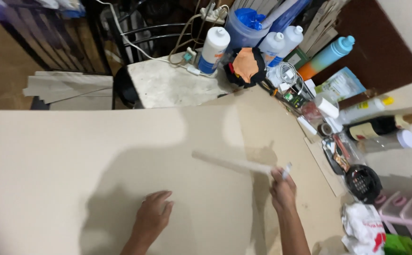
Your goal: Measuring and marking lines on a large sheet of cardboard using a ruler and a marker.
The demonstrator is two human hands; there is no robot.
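Note:
A large beige board [73, 160] covers most of the work surface in the head view. My left hand [153, 213] lies flat on it, fingers spread, near the bottom middle. My right hand [281, 188] is closed around one end of a long pale ruler-like strip [229, 163] and also holds a thin pen-like tool [287, 170]. The strip runs from my right hand up and to the left over the board, and it is blurred.
Clutter lines the far right edge: white bottles [214, 47], a blue container [244, 28], a teal-and-orange bottle [326, 56], a dark bottle [381, 126], a black round object [363, 182], a white bag [363, 226]. Cardboard sheets [69, 87] lie on the floor, upper left.

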